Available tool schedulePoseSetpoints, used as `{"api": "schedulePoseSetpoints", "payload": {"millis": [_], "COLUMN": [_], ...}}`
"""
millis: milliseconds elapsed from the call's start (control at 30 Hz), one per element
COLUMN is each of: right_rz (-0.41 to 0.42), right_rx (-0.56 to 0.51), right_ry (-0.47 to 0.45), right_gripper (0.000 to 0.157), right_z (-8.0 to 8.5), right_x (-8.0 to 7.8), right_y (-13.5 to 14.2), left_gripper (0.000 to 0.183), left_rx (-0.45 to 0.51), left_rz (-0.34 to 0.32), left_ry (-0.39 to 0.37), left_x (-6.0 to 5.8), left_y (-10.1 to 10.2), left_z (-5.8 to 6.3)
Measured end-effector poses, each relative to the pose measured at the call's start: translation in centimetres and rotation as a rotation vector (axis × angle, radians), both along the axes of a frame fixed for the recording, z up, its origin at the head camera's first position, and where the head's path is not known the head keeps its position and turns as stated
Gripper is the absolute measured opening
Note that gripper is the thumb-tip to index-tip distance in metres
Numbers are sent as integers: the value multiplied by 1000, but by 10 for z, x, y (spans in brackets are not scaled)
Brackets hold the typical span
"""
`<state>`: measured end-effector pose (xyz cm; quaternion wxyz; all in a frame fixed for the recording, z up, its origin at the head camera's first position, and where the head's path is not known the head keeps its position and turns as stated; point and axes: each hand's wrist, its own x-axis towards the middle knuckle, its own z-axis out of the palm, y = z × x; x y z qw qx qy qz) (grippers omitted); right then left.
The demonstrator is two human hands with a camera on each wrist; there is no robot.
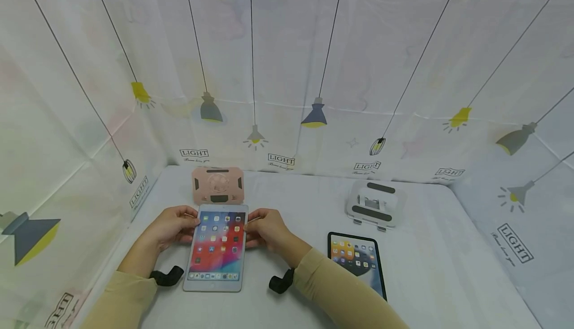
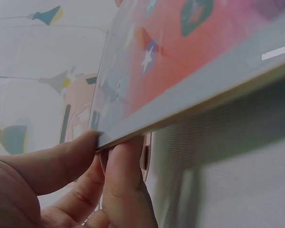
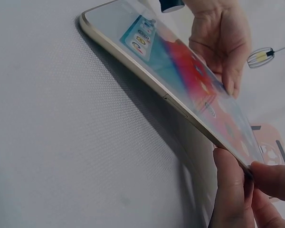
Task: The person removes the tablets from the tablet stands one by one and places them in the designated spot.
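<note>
A white-bordered tablet [image 1: 217, 249] with a lit screen of app icons is tilted, its far end raised off the white table. My left hand [image 1: 176, 225] pinches its left edge near the far end, thumb on the front and fingers beneath, as the left wrist view shows. On the opposite edge my right hand [image 1: 268, 232] pinches it the same way; the right wrist view shows the thumb and fingers on the thin metal side [image 3: 180, 107]. Just beyond the tablet's far end stands a pink tablet stand [image 1: 218, 182] with dark pads, its lower part hidden by the tablet.
A second tablet [image 1: 358, 264] with a black border lies right of my right forearm, which partly covers it. Behind it sits a silver-white folding stand [image 1: 372, 203] with dark strips. Curtains printed with lamps [image 1: 287, 70] enclose the table [image 1: 439, 269] at the back and sides.
</note>
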<state>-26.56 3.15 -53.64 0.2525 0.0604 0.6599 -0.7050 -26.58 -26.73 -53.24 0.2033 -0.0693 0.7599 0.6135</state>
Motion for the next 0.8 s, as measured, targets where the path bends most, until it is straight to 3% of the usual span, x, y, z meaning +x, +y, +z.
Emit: {"api": "schedulePoseSetpoints", "payload": {"millis": [800], "right_rz": [-13], "right_rx": [12], "right_ry": [-6], "right_gripper": [26], "right_z": [-3], "right_x": [4], "right_y": [0], "left_gripper": [28], "left_rx": [55], "left_rz": [18], "left_ry": [-88], "left_x": [6], "left_y": [-6], "left_z": [-4]}}
